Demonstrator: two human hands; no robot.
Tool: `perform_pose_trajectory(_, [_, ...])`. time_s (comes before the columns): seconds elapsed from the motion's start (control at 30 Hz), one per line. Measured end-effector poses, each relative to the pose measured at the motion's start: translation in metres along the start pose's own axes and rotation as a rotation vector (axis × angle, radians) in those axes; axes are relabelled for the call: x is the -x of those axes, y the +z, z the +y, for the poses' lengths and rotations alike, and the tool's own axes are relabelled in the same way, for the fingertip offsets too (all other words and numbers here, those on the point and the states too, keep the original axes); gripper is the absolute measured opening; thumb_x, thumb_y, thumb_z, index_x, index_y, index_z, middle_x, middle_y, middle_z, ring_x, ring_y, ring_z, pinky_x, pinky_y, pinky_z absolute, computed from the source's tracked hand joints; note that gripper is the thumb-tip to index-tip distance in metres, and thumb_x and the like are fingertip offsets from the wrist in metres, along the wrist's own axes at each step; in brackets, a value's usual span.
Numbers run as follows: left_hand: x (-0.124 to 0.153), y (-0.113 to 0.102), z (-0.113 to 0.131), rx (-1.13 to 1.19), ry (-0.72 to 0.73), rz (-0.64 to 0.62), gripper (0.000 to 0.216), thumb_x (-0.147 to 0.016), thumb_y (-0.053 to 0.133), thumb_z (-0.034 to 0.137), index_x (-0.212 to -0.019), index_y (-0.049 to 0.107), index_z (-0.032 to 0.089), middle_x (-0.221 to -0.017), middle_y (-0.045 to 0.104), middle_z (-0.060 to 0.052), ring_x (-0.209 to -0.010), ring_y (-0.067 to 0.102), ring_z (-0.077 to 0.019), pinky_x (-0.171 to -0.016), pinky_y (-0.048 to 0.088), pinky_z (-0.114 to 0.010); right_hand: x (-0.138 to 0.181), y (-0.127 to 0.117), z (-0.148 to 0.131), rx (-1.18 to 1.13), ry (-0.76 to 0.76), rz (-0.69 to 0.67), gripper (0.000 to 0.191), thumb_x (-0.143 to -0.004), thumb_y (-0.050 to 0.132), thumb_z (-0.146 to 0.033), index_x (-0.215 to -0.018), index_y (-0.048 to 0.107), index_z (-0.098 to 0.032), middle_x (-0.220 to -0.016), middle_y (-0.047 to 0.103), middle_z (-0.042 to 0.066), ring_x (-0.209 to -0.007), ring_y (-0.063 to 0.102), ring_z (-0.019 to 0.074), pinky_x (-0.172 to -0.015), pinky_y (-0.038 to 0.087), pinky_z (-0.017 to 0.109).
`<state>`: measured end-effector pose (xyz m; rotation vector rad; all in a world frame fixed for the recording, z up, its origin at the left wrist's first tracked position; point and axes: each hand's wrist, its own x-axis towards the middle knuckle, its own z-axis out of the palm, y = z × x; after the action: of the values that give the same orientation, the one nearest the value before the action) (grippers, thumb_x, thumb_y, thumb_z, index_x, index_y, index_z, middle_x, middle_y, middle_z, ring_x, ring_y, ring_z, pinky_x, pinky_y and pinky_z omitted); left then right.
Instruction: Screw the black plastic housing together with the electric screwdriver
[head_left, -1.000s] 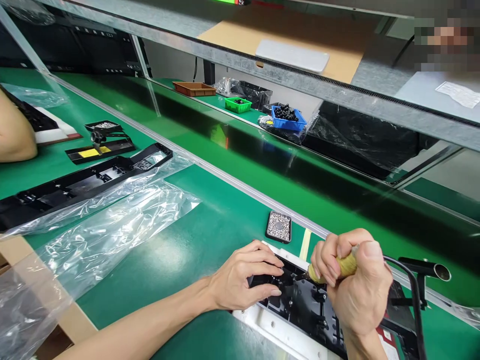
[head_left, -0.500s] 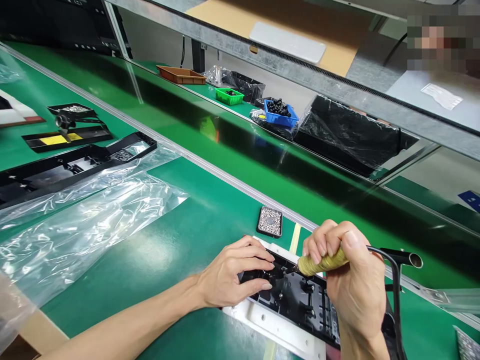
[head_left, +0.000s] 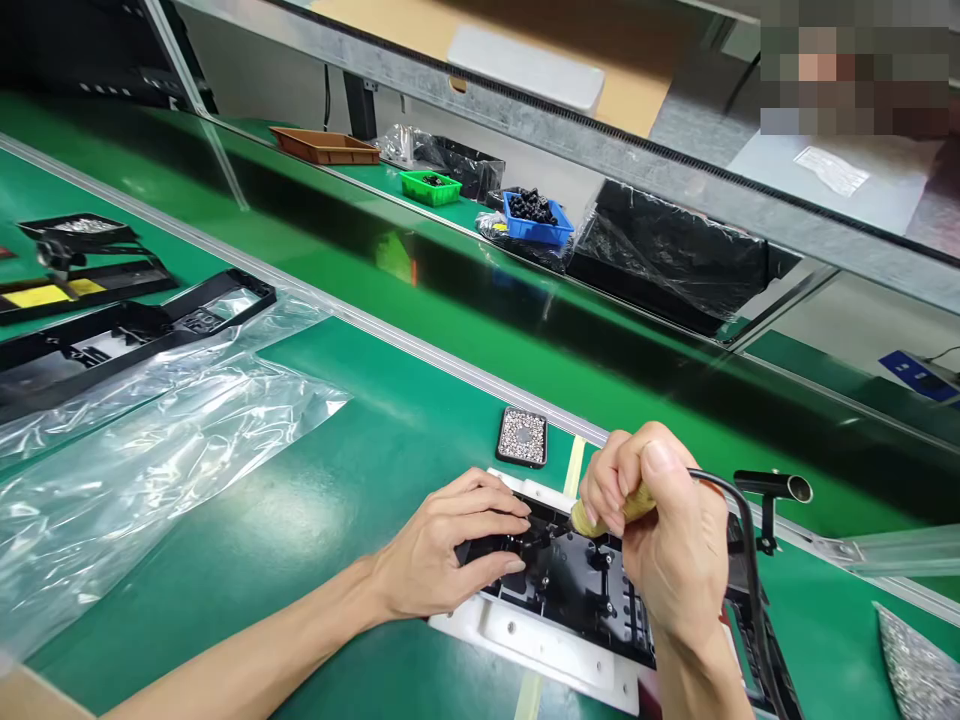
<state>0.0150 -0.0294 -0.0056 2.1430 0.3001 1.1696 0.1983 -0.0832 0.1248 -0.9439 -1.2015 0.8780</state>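
Observation:
A soldering iron with a yellow wrapped handle (head_left: 588, 519) is in my right hand (head_left: 671, 530), its black cord trailing over the back of the wrist. The iron points down at the upper edge of a black plastic housing (head_left: 574, 575); its tip is hard to make out. My left hand (head_left: 446, 545) lies on the housing's left end, fingers stretched out and thumb apart. Posts and ribs cover the housing's inner face. Under it is a white fixture block (head_left: 547, 648). Just beyond the block sits a small black tray of tiny metal pieces (head_left: 523, 437).
A metal tube holder (head_left: 772, 486) stands right of my right hand. Clear plastic film (head_left: 172, 480) and another black housing (head_left: 135, 335) lie left. Green (head_left: 431, 187) and blue (head_left: 538, 222) bins stand across the green channel. A bag of small pieces (head_left: 919, 660) lies far right.
The whole view has shifted, so things appear further left. My right hand has come slightly left over the housing, and less of the iron's handle shows. My left hand keeps its place on the housing.

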Motion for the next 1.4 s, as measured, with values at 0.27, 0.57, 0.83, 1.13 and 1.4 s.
perform_pose_trajectory(0.27, [0.000, 0.000, 0.000, -0.003, 0.006, 0.007, 0.031, -0.092, 0.080, 0.018, -0.122, 0.074, 0.016, -0.119, 0.076, -0.012, -0.114, 0.064, -0.0263, -0.099, 0.057, -0.047, -0.001, 0.001, 0.004, -0.046, -0.007, 0.034, 0.040, -0.108, 0.050, -0.037, -0.072, 0.047, -0.019, -0.062, 0.041, -0.002, -0.051, 0.037, 0.0091, -0.048, 0.032, 0.024])
perform_pose_trajectory(0.57, [-0.002, 0.001, 0.001, -0.003, -0.004, 0.012, 0.030, -0.093, 0.079, 0.022, -0.122, 0.075, 0.017, -0.117, 0.077, -0.013, -0.111, 0.066, -0.0269, -0.098, 0.058, -0.048, -0.001, 0.006, 0.007, -0.052, -0.015, 0.080, 0.044, -0.107, 0.053, -0.041, -0.070, 0.046, -0.019, -0.058, 0.041, -0.003, -0.048, 0.034, 0.0082, -0.045, 0.029, 0.022])
perform_pose_trajectory(0.83, [-0.003, 0.001, 0.000, 0.004, 0.010, 0.024, 0.029, -0.092, 0.081, 0.023, -0.119, 0.075, 0.014, -0.116, 0.077, -0.013, -0.108, 0.066, -0.0260, -0.099, 0.057, -0.048, -0.003, 0.010, 0.011, -0.033, -0.026, 0.136, 0.047, -0.106, 0.057, -0.044, -0.068, 0.044, -0.019, -0.057, 0.037, -0.003, -0.046, 0.034, 0.0076, -0.041, 0.027, 0.021])
perform_pose_trajectory(1.13, [-0.003, 0.001, 0.000, -0.006, 0.017, 0.022, 0.028, -0.093, 0.080, 0.026, -0.119, 0.076, 0.015, -0.115, 0.078, -0.013, -0.107, 0.066, -0.0262, -0.097, 0.058, -0.048, -0.003, 0.010, 0.013, -0.032, -0.031, 0.143, 0.049, -0.103, 0.063, -0.046, -0.069, 0.038, -0.020, -0.056, 0.032, -0.005, -0.045, 0.031, 0.0064, -0.041, 0.026, 0.019])
perform_pose_trajectory(1.4, [-0.005, -0.002, 0.003, -0.026, 0.019, 0.000, 0.025, -0.096, 0.076, 0.028, -0.117, 0.077, 0.015, -0.113, 0.078, -0.014, -0.106, 0.066, -0.0271, -0.096, 0.058, -0.048, -0.003, 0.008, 0.018, -0.040, -0.037, 0.151, 0.049, -0.103, 0.064, -0.044, -0.071, 0.035, -0.020, -0.058, 0.028, -0.006, -0.046, 0.026, 0.0054, -0.040, 0.024, 0.018])
